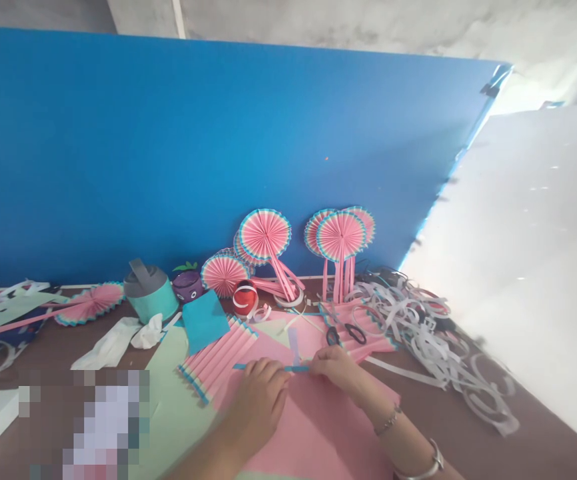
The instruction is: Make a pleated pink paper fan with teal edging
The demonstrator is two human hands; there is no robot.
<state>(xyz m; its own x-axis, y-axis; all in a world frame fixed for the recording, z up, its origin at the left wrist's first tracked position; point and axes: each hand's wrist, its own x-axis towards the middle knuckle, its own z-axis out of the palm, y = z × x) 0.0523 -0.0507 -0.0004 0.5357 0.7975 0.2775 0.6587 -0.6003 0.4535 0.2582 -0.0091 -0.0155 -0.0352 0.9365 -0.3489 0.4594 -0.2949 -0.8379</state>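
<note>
My left hand (261,400) lies palm down on a sheet of pink paper (328,420), its fingers flat across a narrow blue paper strip (296,368). The strip's left tip shows past my fingers. At the strip's right end, my right hand (336,367) pinches it with fingers closed; the fingertips are partly hidden. A pleated pink paper piece (221,357) with blue edges lies left of my hands. Just beyond my right hand, black-handled scissors (355,334) rest on another pleated pink piece (381,341).
Round pink paper fans (341,235) lean against a blue partition (193,147). Curled white paper strips (426,343) are heaped at right. A teal card (206,321), a red tape roll (245,298), a purple pot (187,287), a teal-grey container (151,293) and crumpled tissue (113,343) stand or lie at left.
</note>
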